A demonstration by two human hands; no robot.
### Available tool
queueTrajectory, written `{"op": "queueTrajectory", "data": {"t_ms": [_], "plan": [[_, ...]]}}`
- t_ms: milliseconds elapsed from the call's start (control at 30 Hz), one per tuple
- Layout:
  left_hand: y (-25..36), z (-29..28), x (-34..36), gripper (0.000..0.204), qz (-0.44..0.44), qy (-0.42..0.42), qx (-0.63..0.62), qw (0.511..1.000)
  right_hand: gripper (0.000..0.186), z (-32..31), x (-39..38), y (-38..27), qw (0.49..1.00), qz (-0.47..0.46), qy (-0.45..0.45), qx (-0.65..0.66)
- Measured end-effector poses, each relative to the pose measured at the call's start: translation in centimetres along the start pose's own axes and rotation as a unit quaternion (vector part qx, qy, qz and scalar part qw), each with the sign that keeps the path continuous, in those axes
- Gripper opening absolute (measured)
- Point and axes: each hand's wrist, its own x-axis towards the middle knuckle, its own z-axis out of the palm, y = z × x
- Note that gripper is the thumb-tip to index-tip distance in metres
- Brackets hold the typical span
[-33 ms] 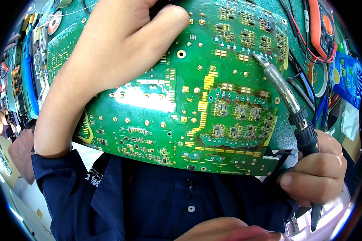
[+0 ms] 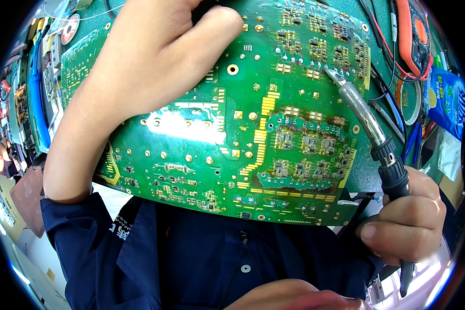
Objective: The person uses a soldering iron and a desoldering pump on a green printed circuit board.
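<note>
Plainly, right hand [image 2: 407, 222] grips soldering iron [image 2: 378, 147] by handle [image 2: 393, 182], likely avoiding hot barrel [image 2: 360, 107]; left hand [image 2: 183, 46] over printed circuit board [image 2: 243, 95], far side, hold unclear.

big white lettering [image 2: 462, 105] on blue pkt [image 2: 448, 116], far r, w/ smaller yellow-green chars [image 2: 439, 87]. white print [image 2: 121, 231] on navy top [image 2: 201, 253], partly lost in fold. round red label [image 2: 65, 34], upper l, print too sm to read.

Toward the far edge of the worktop [image 2: 364, 173], the left hand [image 2: 165, 49] and circuit board [image 2: 237, 129] are partly cut off.
</note>
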Motion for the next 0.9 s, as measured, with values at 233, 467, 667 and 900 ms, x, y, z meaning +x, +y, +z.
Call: {"op": "queueTrajectory", "data": {"t_ms": [233,467,667,900], "plan": [[-0.4,0.2,-0.1,0.028,0.012,0.009,0.01,1.0,0.023,0.6,-0.1,0.6,0.999,-0.026,0.043,0.021],[0.5,0.3,0.0,0.028,-0.011,-0.007,0.061,0.998,0.023,2.1,-0.5,1.4,0.992,-0.056,0.102,0.048],[0.6,-0.3,0.1,0.027,-0.021,-0.006,0.008,1.0,0.019,0.6,0.1,0.1,0.999,-0.019,0.026,0.006],[0.2,0.1,-0.2,0.026,0.064,0.025,0.04,0.997,0.014,0.8,0.7,-1.4,0.998,0.025,-0.042,-0.047]]}}
